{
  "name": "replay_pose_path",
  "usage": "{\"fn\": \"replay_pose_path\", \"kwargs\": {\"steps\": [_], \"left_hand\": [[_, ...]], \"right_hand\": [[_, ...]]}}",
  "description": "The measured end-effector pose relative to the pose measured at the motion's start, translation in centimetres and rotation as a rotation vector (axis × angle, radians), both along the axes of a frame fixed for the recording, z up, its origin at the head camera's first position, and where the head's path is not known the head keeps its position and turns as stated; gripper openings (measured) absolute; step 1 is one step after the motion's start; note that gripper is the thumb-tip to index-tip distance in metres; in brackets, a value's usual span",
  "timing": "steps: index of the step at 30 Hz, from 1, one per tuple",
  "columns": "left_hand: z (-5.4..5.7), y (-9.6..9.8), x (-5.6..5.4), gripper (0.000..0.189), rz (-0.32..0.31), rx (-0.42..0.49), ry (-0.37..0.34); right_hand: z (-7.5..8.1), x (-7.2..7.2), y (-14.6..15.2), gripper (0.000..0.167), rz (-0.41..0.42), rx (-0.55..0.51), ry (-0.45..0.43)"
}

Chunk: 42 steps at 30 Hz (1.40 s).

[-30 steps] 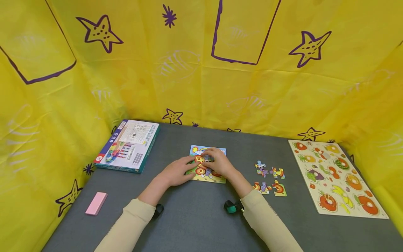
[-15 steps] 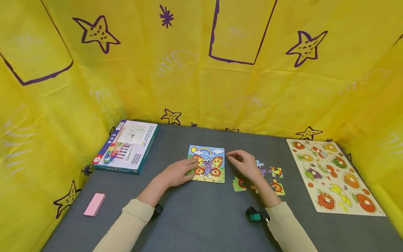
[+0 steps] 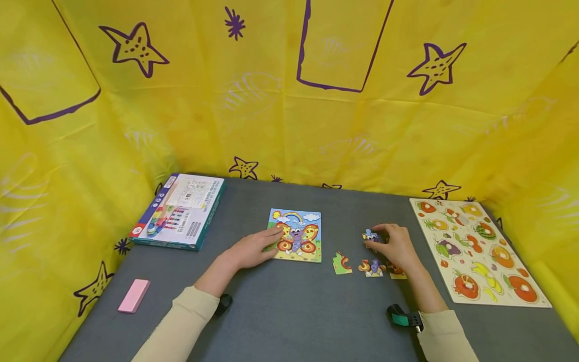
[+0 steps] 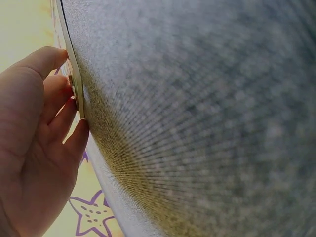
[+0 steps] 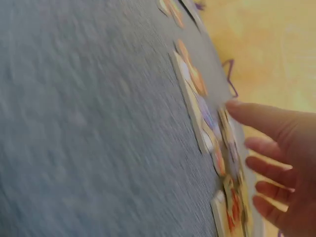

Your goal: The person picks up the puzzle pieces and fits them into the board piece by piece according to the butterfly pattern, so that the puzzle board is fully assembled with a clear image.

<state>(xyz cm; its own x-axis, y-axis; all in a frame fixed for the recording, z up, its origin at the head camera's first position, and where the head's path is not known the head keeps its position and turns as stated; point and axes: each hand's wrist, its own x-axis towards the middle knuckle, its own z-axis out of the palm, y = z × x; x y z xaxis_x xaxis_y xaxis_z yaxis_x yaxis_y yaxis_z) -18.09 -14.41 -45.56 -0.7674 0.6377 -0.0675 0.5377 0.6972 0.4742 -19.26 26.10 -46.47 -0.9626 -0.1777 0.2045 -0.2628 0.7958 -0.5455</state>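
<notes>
My left hand (image 3: 256,248) lies at the left edge of a square butterfly picture board (image 3: 298,236), fingertips over its border. In the left wrist view, thumb and fingers meet the board's edge (image 4: 74,74). Farther right, my right hand (image 3: 398,246) has thumb and forefinger at opposite edges of a jigsaw piece (image 3: 371,236) with a purple face. The right wrist view shows the thumb tip right at the piece's edge, other fingers extended beyond. Nearer me lie a green jigsaw piece (image 3: 342,264), a purple-and-orange one (image 3: 373,268) and an orange one (image 3: 397,273), partly hidden by my hand.
A wooden fruit puzzle board (image 3: 479,251) lies at the right of the dark table (image 3: 289,317). A flat cardboard box (image 3: 178,211) lies at the back left, with a pink block (image 3: 134,295) nearer me. A yellow cloth (image 3: 289,125) encloses the back and sides.
My right hand has left the butterfly board and moved right to the purple-face piece. The green piece, first visible half a second ago, now lies beside the others. My left hand stays put.
</notes>
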Motion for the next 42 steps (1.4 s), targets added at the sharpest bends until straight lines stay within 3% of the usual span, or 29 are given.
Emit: {"fn": "replay_pose_path", "kwargs": {"steps": [11,15,19,23,32,42], "left_hand": [[-0.4,-0.4,-0.2,0.053,-0.021,0.027,-0.008],[-0.4,-0.3,-0.2,0.053,-0.016,0.014,-0.003],[-0.2,-0.2,-0.1,0.052,-0.015,0.014,0.001],[-0.2,-0.2,-0.1,0.053,-0.015,0.009,0.003],[-0.3,-0.2,-0.1,0.053,-0.024,0.006,0.018],[-0.1,-0.2,-0.1,0.052,-0.016,0.004,0.012]], "right_hand": [[0.4,0.1,0.6,0.051,-0.016,-0.009,-0.139],[0.4,0.1,0.1,0.044,-0.062,-0.097,-0.157],[0.5,-0.2,-0.8,0.029,-0.108,-0.162,-0.105],[0.8,-0.6,-2.7,0.025,-0.132,-0.213,-0.119],[0.8,-1.4,-8.7,0.028,-0.101,-0.477,-0.339],[0.2,-2.1,-13.9,0.024,-0.083,-0.555,-0.390]]}}
